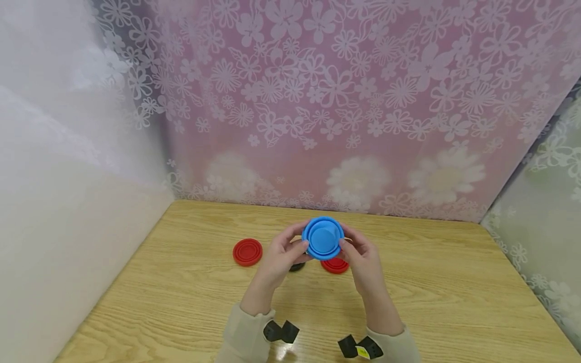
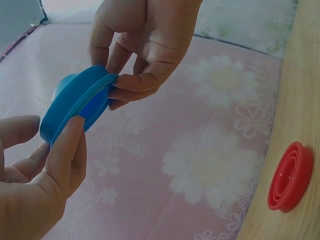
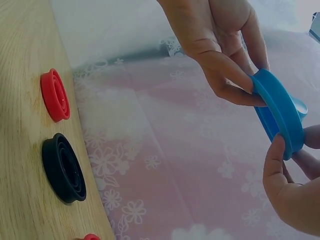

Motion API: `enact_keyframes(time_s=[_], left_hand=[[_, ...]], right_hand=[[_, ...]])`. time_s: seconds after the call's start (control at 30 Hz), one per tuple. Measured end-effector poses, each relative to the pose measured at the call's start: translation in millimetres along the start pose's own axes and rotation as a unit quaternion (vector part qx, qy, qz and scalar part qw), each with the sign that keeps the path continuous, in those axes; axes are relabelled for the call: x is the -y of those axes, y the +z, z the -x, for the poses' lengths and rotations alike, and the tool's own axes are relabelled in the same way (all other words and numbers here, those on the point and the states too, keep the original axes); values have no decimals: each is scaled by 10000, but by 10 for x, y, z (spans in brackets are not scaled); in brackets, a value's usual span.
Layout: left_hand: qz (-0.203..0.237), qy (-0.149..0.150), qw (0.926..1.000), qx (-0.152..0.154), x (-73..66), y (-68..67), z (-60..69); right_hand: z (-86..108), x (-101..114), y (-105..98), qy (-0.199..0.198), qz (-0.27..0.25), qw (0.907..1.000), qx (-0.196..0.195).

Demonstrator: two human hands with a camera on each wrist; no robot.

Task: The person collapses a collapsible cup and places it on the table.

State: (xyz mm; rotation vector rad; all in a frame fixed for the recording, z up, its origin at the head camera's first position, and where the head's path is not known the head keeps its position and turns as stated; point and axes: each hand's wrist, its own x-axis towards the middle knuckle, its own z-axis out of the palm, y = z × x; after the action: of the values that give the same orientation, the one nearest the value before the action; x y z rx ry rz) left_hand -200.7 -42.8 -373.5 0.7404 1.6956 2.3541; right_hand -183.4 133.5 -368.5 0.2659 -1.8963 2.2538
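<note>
A blue collapsible silicone cup [image 1: 323, 238] is held up above the table between two hands. Its rings are partly folded, and in the right wrist view its small base [image 3: 300, 107] bulges out on one side. The left hand [image 1: 278, 259] pinches the cup's left rim between thumb and fingers. On the opposite side, the right hand [image 1: 366, 259] grips the rim the same way. Below lie a flat red ringed cup [image 1: 247, 252] at left, a black one [image 3: 64, 168] mostly covered in the head view, and a second red one [image 1: 335, 265], partly behind the blue cup.
The wood-grain table [image 1: 436, 282] reaches back to a pink flowered sheet [image 1: 290, 101]. A pale sheet [image 1: 68, 201] walls the left side, and another flowered sheet [image 1: 554, 212] stands along the right. Small black devices [image 1: 281, 331] sit on both wrists.
</note>
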Motion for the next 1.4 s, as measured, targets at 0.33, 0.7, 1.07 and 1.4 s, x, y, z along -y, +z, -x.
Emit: enact_keyframes(time_s=[0.33, 0.7, 1.07, 1.4], left_hand=[[-276, -220, 9977, -576, 12, 4, 1], [-381, -333, 9973, -530, 19, 6, -3], [-829, -350, 9959, -74, 65, 17, -1], [-1224, -257, 9921, 56, -23, 83, 14]], right_hand=[[1, -17, 4, 56, 186, 9998, -90], [7, -20, 18, 82, 379, 9989, -262], [16, -66, 24, -286, 618, 9963, 524], [30, -80, 15, -378, 680, 9938, 791]])
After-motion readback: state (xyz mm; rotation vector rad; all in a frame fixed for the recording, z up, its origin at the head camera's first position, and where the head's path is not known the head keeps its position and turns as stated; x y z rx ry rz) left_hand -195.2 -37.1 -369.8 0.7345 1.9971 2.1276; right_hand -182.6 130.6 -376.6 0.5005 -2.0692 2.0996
